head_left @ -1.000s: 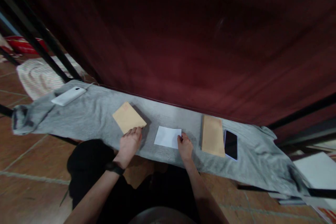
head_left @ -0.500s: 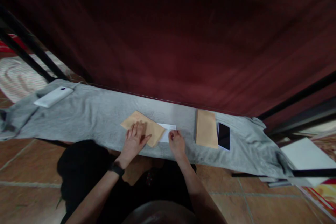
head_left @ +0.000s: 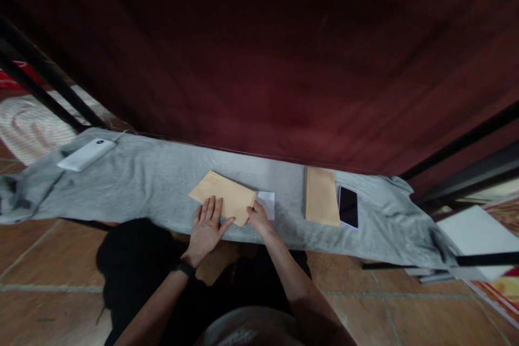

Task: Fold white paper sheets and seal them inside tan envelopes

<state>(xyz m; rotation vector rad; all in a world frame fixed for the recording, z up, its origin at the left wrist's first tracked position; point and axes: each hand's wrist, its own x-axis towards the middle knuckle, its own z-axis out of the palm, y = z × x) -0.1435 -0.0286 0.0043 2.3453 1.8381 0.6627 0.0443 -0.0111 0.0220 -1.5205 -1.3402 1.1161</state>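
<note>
A brown paper envelope (head_left: 231, 193) lies slantwise on the grey cloth in front of me. My left hand (head_left: 207, 227) rests flat on its lower left part, fingers spread. At the envelope's right end, my right hand (head_left: 258, 218) pinches the edge between thumb and fingers. A white sheet of paper (head_left: 267, 203) lies partly beneath the right hand and the envelope's right end, so some of it is hidden. Farther right sits a stack of brown envelopes (head_left: 321, 197), apart from both hands.
A dark-screened phone (head_left: 348, 207) lies beside the stack. At the far left is a white power bank (head_left: 87, 154) with a cable. The grey cloth (head_left: 154, 173) covers a narrow bench. A dark red curtain (head_left: 259, 92) hangs behind it, with black metal bars (head_left: 466, 143) at the sides.
My right hand has moved left from the white paper onto the envelope's right edge. My left hand has slid slightly down the envelope. The view has shifted a little.
</note>
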